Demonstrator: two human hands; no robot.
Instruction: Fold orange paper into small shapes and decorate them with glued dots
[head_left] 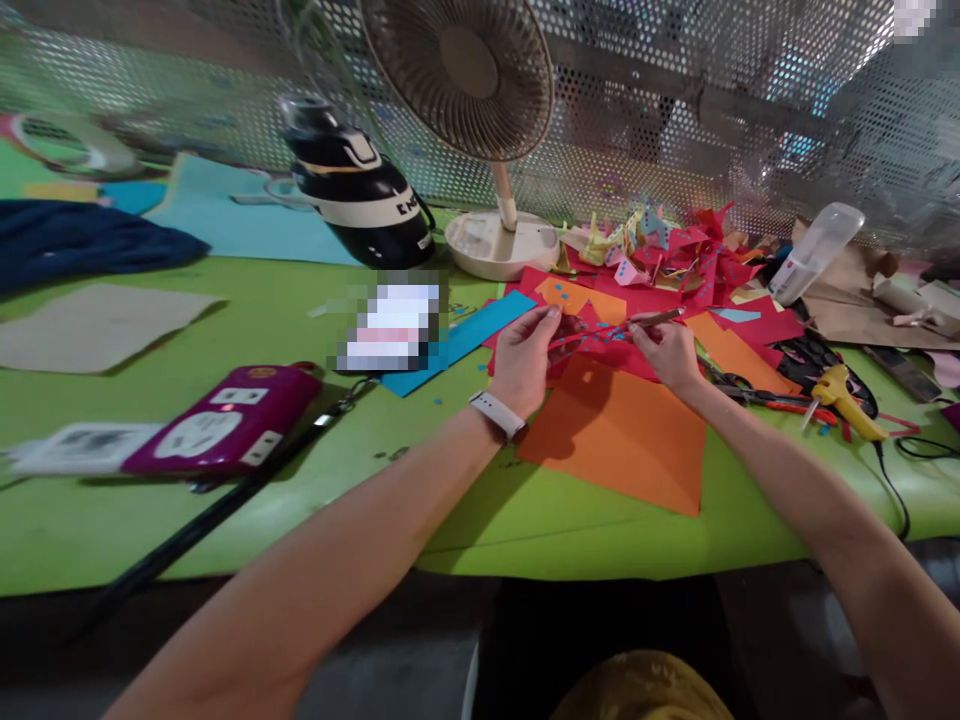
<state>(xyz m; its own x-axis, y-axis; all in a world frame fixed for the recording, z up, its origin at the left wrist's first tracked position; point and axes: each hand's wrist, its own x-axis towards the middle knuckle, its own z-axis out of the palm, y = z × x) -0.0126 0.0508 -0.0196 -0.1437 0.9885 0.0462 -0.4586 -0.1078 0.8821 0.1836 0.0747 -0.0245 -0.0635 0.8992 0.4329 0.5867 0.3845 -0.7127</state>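
My left hand [525,355], with a pale band at the wrist, pinches a piece of red paper [574,338] over the paper pile. Close by on the right, my right hand [670,352] is closed on a slim brownish stick-like tool [664,317]. Its tip points toward the red paper; whether they touch I cannot tell. Small blue dots [611,332] lie on the red sheets around my fingers. Just below both hands an orange paper sheet [622,435] lies flat. A blue paper strip [465,340] runs diagonally left of my left hand.
Behind the hands are folded paper scraps [697,255] and a white fan [502,245]. A black bottle [367,200], a phone [394,325] and a purple power strip [232,420] stand or lie leftward. Scissors [742,390] and a yellow glue gun [844,400] are at right.
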